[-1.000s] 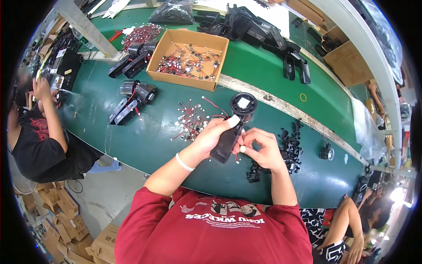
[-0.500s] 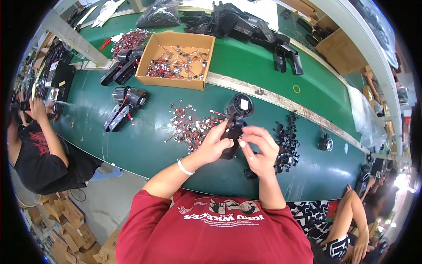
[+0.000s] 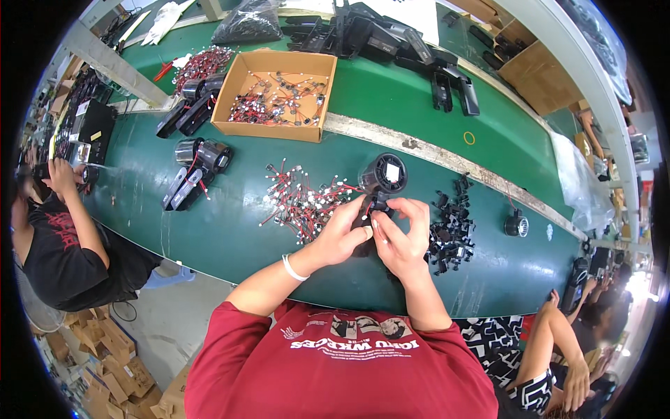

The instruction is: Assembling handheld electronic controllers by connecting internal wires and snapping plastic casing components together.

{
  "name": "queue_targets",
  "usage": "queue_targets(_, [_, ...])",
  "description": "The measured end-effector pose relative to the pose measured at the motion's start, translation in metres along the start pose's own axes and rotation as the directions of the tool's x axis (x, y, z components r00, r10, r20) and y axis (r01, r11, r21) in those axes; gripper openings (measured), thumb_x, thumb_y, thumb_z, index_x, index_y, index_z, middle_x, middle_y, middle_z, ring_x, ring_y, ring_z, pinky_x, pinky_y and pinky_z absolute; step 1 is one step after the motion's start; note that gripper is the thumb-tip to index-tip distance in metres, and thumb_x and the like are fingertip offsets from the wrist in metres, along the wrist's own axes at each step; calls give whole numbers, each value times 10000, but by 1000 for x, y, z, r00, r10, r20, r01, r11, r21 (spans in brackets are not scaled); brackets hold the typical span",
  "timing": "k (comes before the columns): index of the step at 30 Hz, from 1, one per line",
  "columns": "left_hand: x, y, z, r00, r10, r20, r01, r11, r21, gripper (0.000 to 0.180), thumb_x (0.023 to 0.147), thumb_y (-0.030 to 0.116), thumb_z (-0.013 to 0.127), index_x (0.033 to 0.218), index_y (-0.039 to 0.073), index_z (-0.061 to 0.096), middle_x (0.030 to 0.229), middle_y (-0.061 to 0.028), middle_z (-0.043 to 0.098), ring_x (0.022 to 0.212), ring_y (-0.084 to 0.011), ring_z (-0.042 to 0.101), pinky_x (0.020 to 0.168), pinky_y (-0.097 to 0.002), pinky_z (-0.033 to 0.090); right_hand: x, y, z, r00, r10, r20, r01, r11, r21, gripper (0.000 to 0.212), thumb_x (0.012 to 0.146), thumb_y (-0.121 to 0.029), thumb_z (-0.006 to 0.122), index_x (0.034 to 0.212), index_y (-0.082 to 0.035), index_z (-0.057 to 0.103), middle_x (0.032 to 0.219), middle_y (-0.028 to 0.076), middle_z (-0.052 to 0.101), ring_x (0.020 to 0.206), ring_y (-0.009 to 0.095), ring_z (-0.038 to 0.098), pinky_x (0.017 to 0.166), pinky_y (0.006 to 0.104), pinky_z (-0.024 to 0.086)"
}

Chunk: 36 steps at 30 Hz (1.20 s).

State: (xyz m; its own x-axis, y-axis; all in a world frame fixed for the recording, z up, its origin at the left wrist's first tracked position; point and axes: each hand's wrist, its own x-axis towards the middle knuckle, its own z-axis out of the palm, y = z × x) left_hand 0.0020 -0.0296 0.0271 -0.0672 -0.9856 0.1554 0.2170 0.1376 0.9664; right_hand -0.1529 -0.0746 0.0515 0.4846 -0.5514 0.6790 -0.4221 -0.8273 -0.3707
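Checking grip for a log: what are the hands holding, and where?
Both hands, left hand and right hand, hold a black fan-headed device by its handle, below the round head.

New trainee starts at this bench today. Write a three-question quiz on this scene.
1. True or false: both hands grip the black handheld device with the round head.
2. What lies in a loose pile directly beside the left hand? A) red-wired parts B) yellow tape C) screwdrivers
3. What lies on the green table just beyond the right hand, towards the person's right?

Key
1. True.
2. A.
3. A heap of small black plastic parts.
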Motion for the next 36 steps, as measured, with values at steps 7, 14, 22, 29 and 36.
queue_targets(7, [0,4,0,997,-65,31,66,996,-52,462,810,71,495,1258,-45,501,1095,-126,632,1005,-183,608,914,-327,473,-1,3,-1,1000,-1,-9,1,999,43,319,607,18,749,913,-64,708,1048,112,594,897,295,562,634,336,497])
queue_targets(14, [1,7,1,997,-76,23,76,997,-8,448,824,87,540,1251,-45,502,1068,-128,637,966,-177,612,879,-331,484,-1,2,-2,999,-2,32,0,999,51,347,585,4,744,925,-46,699,1034,107,592,902,303,559,679,366,504])
queue_targets(22, [0,-1,3,999,22,-27,-14,966,257,381,769,67,585,1133,-33,538,901,-167,600,803,-291,617,722,-368,487,1,2,-6,993,-67,98,66,998,13,369,564,16,695,932,14,666,997,122,581,858,308,560,707,391,501])
queue_targets(29, [1,-3,6,998,3,-61,15,956,292,319,738,79,603,1033,-23,534,871,-186,582,774,-364,596,711,-406,485,-4,2,1,992,-75,102,74,997,17,382,541,34,675,922,47,646,974,134,571,839,317,562,696,392,502])
queue_targets(36, [-3,-11,7,985,138,-103,-100,947,304,408,753,127,599,1114,-49,523,869,-151,593,744,-269,585,696,-361,475,-19,6,19,994,-104,-45,105,994,14,431,531,52,665,962,37,679,968,109,584,834,294,553,684,371,502])
